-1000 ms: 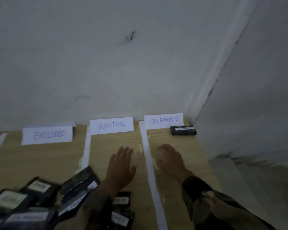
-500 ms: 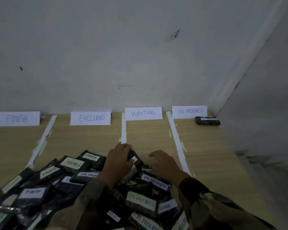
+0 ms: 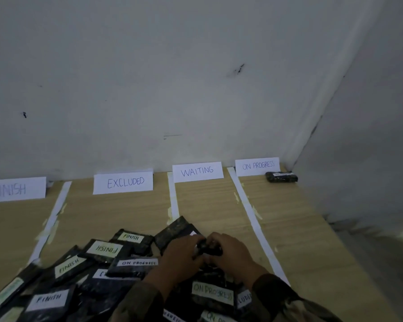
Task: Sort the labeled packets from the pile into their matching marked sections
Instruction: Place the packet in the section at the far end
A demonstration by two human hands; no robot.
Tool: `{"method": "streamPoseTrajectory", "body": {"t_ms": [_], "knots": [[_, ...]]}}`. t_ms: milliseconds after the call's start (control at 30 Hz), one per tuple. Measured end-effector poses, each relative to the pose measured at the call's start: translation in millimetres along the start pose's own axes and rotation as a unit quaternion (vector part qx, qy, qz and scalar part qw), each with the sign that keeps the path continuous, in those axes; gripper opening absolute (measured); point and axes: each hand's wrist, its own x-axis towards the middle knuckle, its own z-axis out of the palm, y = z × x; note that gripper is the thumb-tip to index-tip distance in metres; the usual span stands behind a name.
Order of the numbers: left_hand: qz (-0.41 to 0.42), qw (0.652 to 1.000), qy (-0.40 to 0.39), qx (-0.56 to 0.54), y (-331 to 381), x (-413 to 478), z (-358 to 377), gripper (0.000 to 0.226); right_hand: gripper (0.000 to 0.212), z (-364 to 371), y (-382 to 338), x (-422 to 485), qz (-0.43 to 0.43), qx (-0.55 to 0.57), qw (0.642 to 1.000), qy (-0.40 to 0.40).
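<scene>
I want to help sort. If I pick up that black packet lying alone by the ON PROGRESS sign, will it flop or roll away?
Probably stiff, not floppy: the packet has a straight, blocky shape. It likely won't roll, since it lies flat on the table.

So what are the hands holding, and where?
One dark packet: the left hand grips its left end, the right hand its right end.
</scene>
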Motion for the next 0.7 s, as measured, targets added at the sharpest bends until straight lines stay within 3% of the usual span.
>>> {"method": "streamPoseTrajectory", "body": {"t_ms": [200,400,533,700], "knots": [[-0.06,0.996,0.026,-0.066,-5,-1,-6,0.026,0.032,3,-12,-7,-0.028,0.06,0.997,0.037],[-0.094,0.99,0.05,-0.097,-18,-2,-15,0.006,0.047,6,1,-11,-0.06,-0.003,0.997,0.048],[-0.091,0.989,0.055,-0.103,-17,4,-18,0.013,0.054,0,11,-7,-0.063,-0.008,0.997,0.052],[-0.046,0.995,0.089,-0.028,-10,22,-14,0.048,0.051,-22,34,4,-0.048,-0.079,0.992,0.081]]}}
